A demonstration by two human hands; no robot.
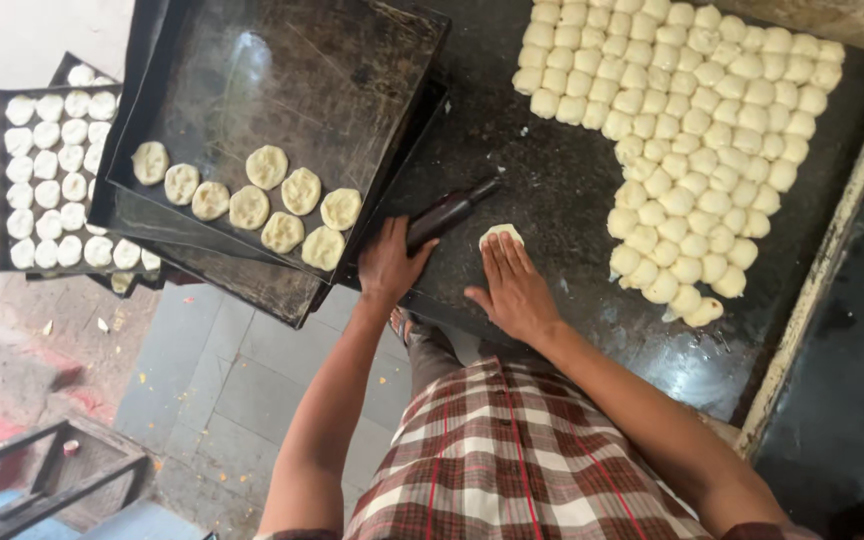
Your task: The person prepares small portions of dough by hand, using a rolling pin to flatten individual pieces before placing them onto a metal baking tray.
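— Where's that dough piece (500, 235)?

— On the dark bench (552, 190), under the right hand (512, 290), fingers flat and released on it.

— The left hand (389, 265)?

— Grasping a dark rolling pin (450, 212) (beside the tray (282, 70) of flattened rounds (252, 205)).

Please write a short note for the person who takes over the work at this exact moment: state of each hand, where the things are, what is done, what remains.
Left hand: gripping the dark rolling pin on the black worktop.
Right hand: flat, fingers pressing one dough piece.
Done: nine flattened rounds lie in the near dark tray; a further tray of dough pieces sits lower left.
Left: a large group of unflattened dough balls waits on the worktop at right; most of the near tray is bare.
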